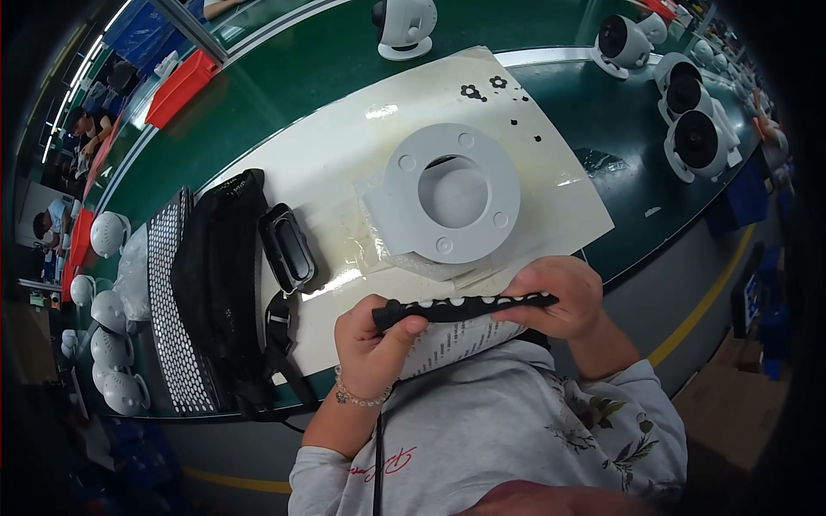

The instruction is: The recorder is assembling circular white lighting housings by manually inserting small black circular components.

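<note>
The left hand (372,342) and right hand (564,297) clamp opposite ends of the dotted black strip (469,311), its long axis spanning left-right near the worktop (559,95), the grey ring (503,185) beyond, nearer the right hand.

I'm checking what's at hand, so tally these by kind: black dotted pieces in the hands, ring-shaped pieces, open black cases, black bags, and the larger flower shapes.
Black dotted piece, in both hands: 1
Grey-white ring-shaped piece: 1
Open black case: 1
Black bag: 1
Larger black flower shapes: 2
Total: 6
</note>
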Motion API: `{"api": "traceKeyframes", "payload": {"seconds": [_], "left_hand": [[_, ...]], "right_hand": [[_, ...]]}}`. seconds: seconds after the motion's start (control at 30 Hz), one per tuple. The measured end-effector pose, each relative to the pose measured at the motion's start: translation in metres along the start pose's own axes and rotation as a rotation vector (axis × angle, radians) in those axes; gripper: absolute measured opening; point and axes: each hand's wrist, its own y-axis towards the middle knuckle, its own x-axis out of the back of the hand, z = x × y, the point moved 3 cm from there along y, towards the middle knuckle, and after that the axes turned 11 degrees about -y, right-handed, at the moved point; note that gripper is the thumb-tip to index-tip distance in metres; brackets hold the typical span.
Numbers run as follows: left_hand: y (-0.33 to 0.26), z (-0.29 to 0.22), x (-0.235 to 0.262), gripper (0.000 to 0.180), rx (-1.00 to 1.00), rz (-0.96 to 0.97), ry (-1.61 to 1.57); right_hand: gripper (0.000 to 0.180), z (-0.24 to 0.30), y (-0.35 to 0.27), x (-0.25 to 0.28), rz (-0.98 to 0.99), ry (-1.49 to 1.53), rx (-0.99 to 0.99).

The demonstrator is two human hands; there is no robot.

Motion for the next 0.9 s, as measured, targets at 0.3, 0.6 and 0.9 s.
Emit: {"api": "traceKeyframes", "payload": {"seconds": [0.3,0.6,0.9], "left_hand": [[-0.001,0.001,0.002,0.023,0.02,-0.037,-0.004],[0.0,0.002,-0.002,0.023,-0.048,-0.025,0.101],[0.0,0.003,-0.001,0.025,-0.114,-0.013,0.222]], "right_hand": [[0.034,-0.011,-0.015,-0.003,0.102,0.398,-0.518],[0.035,-0.004,0.001,0.0,0.03,0.077,-0.145],[0.053,-0.001,-0.001,-0.004,0.075,0.059,-0.025]]}}
